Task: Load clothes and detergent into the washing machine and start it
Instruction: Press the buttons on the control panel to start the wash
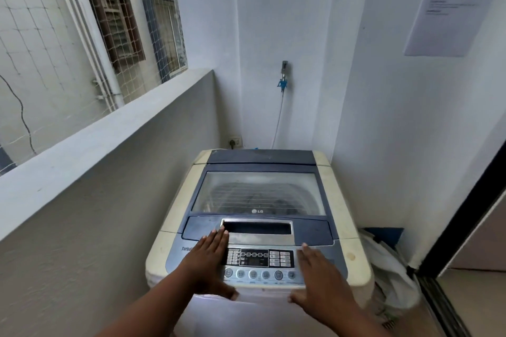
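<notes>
Both hands are reaching over the washing machine (257, 216), whose lid is lying closed. Left hand (209, 262) fingers (219, 238) are spreading flat, touching the lid handle (257, 228). Right hand (319, 279) is hovering open-fingered above the control panel (260, 257), holding nothing.

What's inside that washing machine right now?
The lid is shut. Through its cloudy window, the ribbed drum wall shows with something dark low down; glare hides whether that is clothing. Both hands rest flat by the control panel.

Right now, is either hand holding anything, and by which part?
Nothing is held. The left hand and right hand are both open and flat over the washing machine control panel; its lid is closed.
</notes>
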The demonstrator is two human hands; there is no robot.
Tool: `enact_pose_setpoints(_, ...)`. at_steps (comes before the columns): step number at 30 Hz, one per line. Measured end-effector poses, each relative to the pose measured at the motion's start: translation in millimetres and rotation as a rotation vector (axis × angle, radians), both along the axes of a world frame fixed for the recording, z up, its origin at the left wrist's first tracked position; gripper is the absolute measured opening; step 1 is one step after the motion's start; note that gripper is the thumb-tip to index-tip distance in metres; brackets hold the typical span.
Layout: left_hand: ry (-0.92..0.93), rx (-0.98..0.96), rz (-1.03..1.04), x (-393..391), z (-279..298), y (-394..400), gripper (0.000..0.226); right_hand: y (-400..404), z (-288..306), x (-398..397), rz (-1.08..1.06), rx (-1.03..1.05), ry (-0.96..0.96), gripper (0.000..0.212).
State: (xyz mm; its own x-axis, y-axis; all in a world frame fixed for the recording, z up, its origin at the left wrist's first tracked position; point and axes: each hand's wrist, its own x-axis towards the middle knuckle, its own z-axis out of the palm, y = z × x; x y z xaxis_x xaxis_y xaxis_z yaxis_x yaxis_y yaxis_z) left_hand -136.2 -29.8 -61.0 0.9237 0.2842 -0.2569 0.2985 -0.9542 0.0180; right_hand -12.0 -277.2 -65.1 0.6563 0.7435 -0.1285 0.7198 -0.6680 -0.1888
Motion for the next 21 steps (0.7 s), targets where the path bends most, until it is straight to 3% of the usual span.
enact_pose_setpoints(3, 0.000, -0.004, 0.039, -0.2, 1.1, 0.4, 0.150, -29.5, -4.2, -0.2, -0.136, -0.032, -0.039, 0.100)
enact_pose_setpoints(10, -0.061, -0.047, 0.087, -5.8, -5.1, -2.9, 0.153, -39.7, -1.1, 10.5, -0.135, -0.017, 0.025, 0.083)
enact_pose_setpoints(14, -0.098, -0.065, 0.083, -5.3, -9.6, -2.7, 0.158, -30.9, 11.2, 20.1, -0.039, -0.122, -0.060, 0.078)
enact_pose_setpoints(18, -0.094, -0.046, 0.095, -4.5, -9.7, -3.4, 0.159, -10.4, 34.0, 25.7, 0.135, -0.356, -0.192, 0.042)
enact_pose_setpoints(21, -0.089, -0.027, 0.097, -5.1, -9.8, -4.3, 0.159, -7.2, 38.8, 28.3, 0.198, -0.406, -0.213, 0.036)
